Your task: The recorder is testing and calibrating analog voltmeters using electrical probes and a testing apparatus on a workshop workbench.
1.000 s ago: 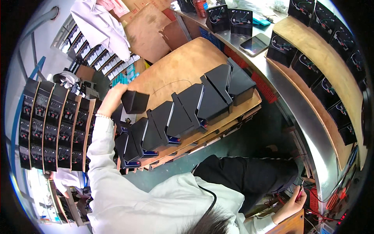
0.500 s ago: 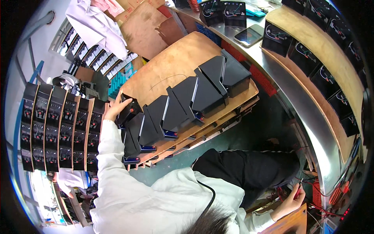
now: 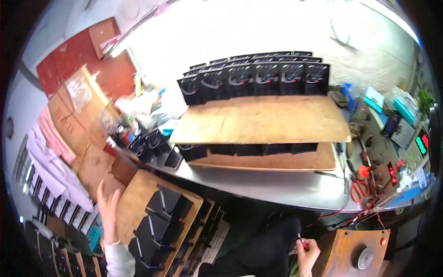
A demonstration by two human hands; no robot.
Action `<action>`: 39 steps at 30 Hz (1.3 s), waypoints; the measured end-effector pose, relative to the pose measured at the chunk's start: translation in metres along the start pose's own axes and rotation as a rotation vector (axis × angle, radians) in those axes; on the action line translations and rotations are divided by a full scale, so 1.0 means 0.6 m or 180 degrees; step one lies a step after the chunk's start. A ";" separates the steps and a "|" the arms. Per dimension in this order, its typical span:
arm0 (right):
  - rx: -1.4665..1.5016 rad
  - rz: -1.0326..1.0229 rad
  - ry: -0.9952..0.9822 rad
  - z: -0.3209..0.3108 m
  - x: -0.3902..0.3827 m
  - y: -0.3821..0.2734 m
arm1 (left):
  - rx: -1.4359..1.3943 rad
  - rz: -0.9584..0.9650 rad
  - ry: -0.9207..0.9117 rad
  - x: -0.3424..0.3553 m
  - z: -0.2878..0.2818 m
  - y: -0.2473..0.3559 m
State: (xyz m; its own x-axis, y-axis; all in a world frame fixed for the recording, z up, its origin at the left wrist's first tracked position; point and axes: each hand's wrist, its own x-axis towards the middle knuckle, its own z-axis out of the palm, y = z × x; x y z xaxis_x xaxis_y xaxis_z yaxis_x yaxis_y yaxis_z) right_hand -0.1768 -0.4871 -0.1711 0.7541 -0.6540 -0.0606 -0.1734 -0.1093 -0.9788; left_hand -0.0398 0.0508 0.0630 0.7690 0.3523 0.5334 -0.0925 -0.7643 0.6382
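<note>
My left hand (image 3: 109,207) is open and raised at lower left, fingers spread, beside a wooden board (image 3: 131,194) on which several black angular units (image 3: 156,233) sit in a row; whether it touches the board's edge I cannot tell. My right hand (image 3: 307,256), low at right of centre, is closed on a small red-handled tool (image 3: 302,243) with a thin metal tip pointing up. My dark-clad leg lies between the hands. Just right of my right hand stands a wooden box (image 3: 339,261) with a round metal knob and a red light on it.
A steel bench (image 3: 258,187) carries tiered boards (image 3: 258,117) of upright black units (image 3: 265,78) with wires, a phone (image 3: 172,158), orange scissors (image 3: 359,189), cables and a lit meter (image 3: 420,141). Cardboard (image 3: 64,111), hanging cloths (image 3: 55,166) and racks of units (image 3: 55,254) stand at left.
The view has swung up and right toward the bench. My left hand has let go of the black unit it held and opened. My right hand still grips the red tool.
</note>
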 end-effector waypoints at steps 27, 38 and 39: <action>-0.1078 -0.0555 0.0432 -0.046 -0.049 -0.065 | -0.0104 0.0114 0.0230 0.340 0.585 0.296; -0.1476 -0.0515 0.0332 -0.048 -0.064 -0.055 | 0.1296 0.3545 0.1217 0.189 0.412 0.421; -0.1437 -0.0653 0.0336 -0.041 -0.061 -0.051 | 0.1041 0.3165 0.0514 0.217 0.427 0.401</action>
State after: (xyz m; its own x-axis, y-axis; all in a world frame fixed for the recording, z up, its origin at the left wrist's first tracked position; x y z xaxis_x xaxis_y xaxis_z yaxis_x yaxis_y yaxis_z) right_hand -0.2149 -0.4782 -0.1340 0.7372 -0.6548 0.1669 -0.3027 -0.5409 -0.7847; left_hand 0.2002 -0.2255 0.1439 0.3455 -0.4626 0.8165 -0.4409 -0.8481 -0.2939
